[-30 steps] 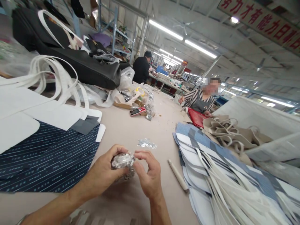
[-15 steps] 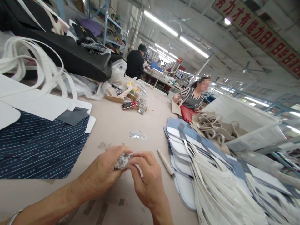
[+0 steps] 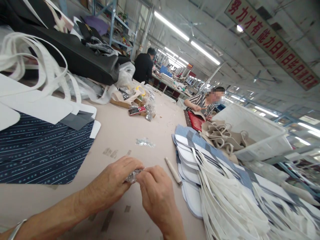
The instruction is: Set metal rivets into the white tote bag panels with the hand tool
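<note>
My left hand [image 3: 116, 181] is closed around a small clear plastic bag [image 3: 132, 176] of shiny metal pieces. My right hand [image 3: 156, 193] pinches the near right side of the same bag; its fingers partly cover it. Both hands are above the tabletop [image 3: 120, 133], close together. Just beyond them lies a loose little heap of flat, silvery metal pieces [image 3: 145, 142]. To the right of my right hand rests a beige rod-like piece [image 3: 173, 170], whose kind I cannot make out.
Dark blue patterned panels [image 3: 45, 150] and white straps [image 3: 47, 66] lie left. Stacked blue-and-white panels with long white straps [image 3: 220, 186] fill the right. A phone [image 3: 137, 110] lies farther back. Across the table, a person [image 3: 202, 101] works beside a white bin [image 3: 262, 133].
My right fingers have closed in over the bag, and less of it shows. The view has shifted slightly. The person across has moved a hand over the red item.
</note>
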`<state>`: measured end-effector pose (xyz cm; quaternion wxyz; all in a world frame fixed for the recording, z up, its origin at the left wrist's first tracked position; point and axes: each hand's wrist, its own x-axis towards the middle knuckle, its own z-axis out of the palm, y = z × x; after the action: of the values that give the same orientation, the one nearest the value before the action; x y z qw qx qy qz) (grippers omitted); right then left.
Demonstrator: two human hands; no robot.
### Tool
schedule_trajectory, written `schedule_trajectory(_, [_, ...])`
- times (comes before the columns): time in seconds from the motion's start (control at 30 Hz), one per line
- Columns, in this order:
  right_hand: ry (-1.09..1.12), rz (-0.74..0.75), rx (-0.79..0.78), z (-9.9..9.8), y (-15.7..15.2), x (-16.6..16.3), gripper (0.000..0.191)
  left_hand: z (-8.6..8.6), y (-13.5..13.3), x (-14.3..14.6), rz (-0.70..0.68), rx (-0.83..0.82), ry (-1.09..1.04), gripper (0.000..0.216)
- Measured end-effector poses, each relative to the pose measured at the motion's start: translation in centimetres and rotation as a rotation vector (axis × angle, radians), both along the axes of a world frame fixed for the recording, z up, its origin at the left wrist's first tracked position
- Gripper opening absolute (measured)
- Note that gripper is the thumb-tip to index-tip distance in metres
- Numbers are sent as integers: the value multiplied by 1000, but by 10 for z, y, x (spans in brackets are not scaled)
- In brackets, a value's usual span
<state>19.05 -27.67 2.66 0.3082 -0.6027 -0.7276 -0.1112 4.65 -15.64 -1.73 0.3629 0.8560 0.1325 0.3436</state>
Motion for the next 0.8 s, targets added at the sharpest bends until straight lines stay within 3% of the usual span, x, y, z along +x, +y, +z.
schedule_trajectory(0.23, [-49, 15, 172, -11, 4, -3, 24, -1, 8, -1, -83, 53, -24, 28])
schedule_trajectory(0.4, [32, -65, 254, -10, 8, -3, 21, 13, 8, -4, -130, -9, 37, 18])
schedule_trajectory(0.5, [113, -43, 256, -5, 14, 3, 22, 22, -6, -5, -19, -7, 48, 16])
schedule_trajectory(0.63, [374, -52, 214, 0, 15, 9, 16, 15, -27, 0, 211, 183, -66, 13])
schedule_trajectory(0.8, [770, -222, -75, -2, -5, -9, 5, 0, -35, 9, 415, 380, -112, 14])
